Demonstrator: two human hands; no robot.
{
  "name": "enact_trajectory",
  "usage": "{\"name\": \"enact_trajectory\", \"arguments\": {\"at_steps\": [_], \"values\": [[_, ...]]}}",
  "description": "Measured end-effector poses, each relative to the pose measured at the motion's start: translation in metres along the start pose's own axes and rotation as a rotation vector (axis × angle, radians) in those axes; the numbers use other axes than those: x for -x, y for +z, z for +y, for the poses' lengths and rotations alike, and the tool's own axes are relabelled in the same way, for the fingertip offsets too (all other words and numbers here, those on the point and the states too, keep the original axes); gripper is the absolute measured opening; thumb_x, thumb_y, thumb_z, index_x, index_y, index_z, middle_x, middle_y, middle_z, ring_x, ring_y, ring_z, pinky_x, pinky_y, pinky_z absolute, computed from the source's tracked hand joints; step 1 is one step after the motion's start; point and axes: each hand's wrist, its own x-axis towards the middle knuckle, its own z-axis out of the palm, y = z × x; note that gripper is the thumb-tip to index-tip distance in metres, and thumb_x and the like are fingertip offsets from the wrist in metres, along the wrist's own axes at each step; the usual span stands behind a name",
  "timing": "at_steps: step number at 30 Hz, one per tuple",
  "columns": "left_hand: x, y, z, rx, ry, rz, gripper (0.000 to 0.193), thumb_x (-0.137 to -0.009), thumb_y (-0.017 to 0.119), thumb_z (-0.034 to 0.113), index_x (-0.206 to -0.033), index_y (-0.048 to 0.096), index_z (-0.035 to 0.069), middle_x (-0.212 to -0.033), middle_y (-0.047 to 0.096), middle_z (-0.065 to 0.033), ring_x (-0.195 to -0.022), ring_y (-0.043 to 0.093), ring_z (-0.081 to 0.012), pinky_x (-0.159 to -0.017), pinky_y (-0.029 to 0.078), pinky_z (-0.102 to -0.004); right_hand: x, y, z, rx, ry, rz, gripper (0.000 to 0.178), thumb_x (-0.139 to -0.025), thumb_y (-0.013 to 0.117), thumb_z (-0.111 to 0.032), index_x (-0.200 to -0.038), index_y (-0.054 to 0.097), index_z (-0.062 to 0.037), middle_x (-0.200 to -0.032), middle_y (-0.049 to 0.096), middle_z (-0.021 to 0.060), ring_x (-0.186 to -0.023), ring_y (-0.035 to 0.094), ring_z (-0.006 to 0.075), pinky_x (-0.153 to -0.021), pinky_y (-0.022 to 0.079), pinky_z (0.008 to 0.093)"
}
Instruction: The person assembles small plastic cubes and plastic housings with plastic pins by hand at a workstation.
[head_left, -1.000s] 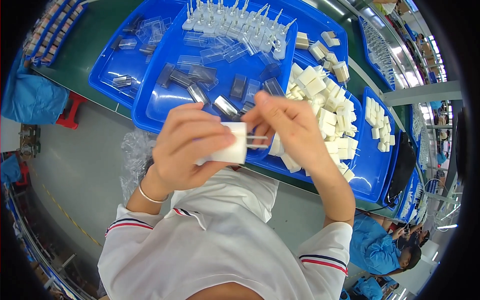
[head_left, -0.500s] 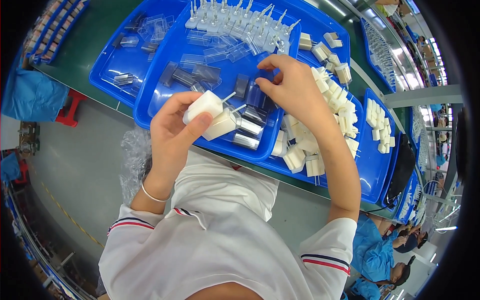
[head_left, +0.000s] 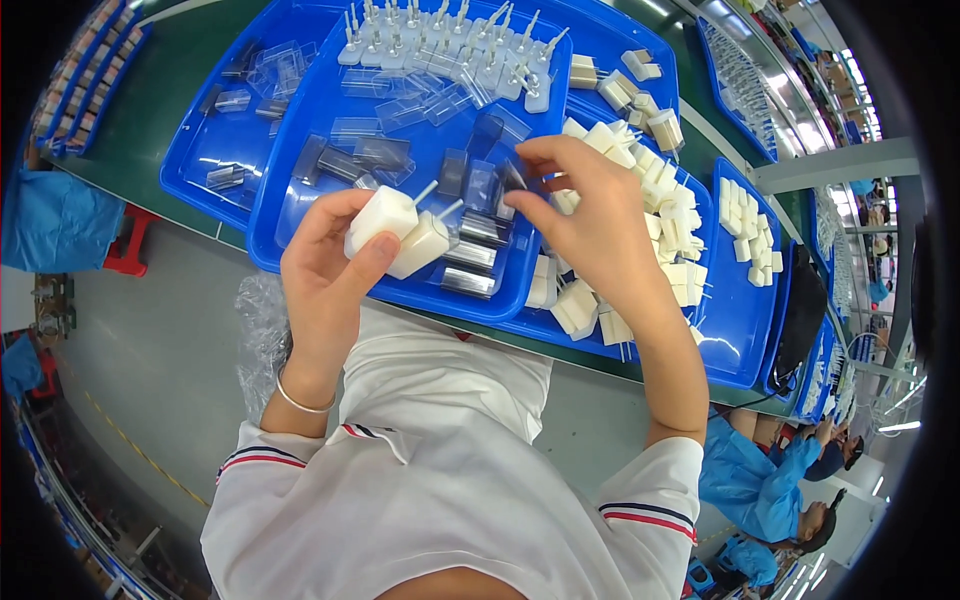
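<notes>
My left hand is closed around two white blocks, side by side, each with a thin white rod sticking out to the upper right. Part of a clear cover shows around them. My right hand is over the right side of the blue tray. Between its thumb and forefinger is a small clear plastic sleeve; its other fingers are curled and partly hidden. Below that hand, several shiny clear sleeves lie in the tray. More clear pieces are scattered to the left.
At the tray's far end stand several pale pieces with thin stems. Many cream blocks fill a tray on the right, with another tray beyond. A left tray has clear pieces. People in blue sit at right.
The view has shifted slightly, so the trays sit further left. My right thumb and forefinger have taken up a clear sleeve. The left hand still holds the two blocks.
</notes>
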Motion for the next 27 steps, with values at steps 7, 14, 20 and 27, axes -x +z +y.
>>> {"name": "enact_trajectory", "arguments": {"at_steps": [7,14,20,27], "values": [[-0.002,0.014,0.001,-0.149,0.16,-0.159,0.027,-0.074,0.066,0.001,-0.1,0.058,-0.002,-0.093,0.055,-0.0064,-0.086,0.051,-0.0126,-0.076,0.04,-0.0237,0.028,-0.004,-0.022,-0.613,-0.02,0.147,0.025,-0.076,0.059,0.003,-0.099,0.06,-0.0024,-0.098,0.056,0.0089,-0.085,0.056,0.0184,-0.073,0.048,0.0292],[0.003,0.03,-0.004,-0.366,0.303,-0.236,0.023,-0.074,0.067,0.003,-0.096,0.06,0.001,-0.09,0.053,-0.0065,-0.082,0.05,-0.0126,-0.071,0.04,-0.0217,0.045,-0.008,-0.025,-0.302,-0.145,0.126,0.027,-0.072,0.062,0.004,-0.097,0.063,-0.0036,-0.096,0.057,0.0107,-0.081,0.058,0.0205,-0.067,0.046,0.0284],[0.004,0.038,-0.003,-0.342,0.287,-0.243,0.022,-0.075,0.067,0.003,-0.096,0.06,0.001,-0.089,0.053,-0.0063,-0.08,0.05,-0.0124,-0.069,0.04,-0.0214,0.052,-0.008,-0.022,-0.455,-0.131,0.117,0.027,-0.07,0.066,0.002,-0.096,0.064,-0.004,-0.097,0.059,0.0098,-0.084,0.059,0.0209,-0.07,0.047,0.0279],[0.002,0.042,-0.001,-0.276,0.207,-0.308,0.025,-0.075,0.067,0.004,-0.098,0.06,0.001,-0.089,0.052,-0.0055,-0.079,0.051,-0.0119,-0.068,0.04,-0.0213,0.056,-0.005,-0.02,-0.469,-0.084,0.193,0.025,-0.069,0.067,0.002,-0.093,0.065,-0.0039,-0.099,0.06,0.0097,-0.085,0.06,0.0192,-0.069,0.049,0.0268]]}}
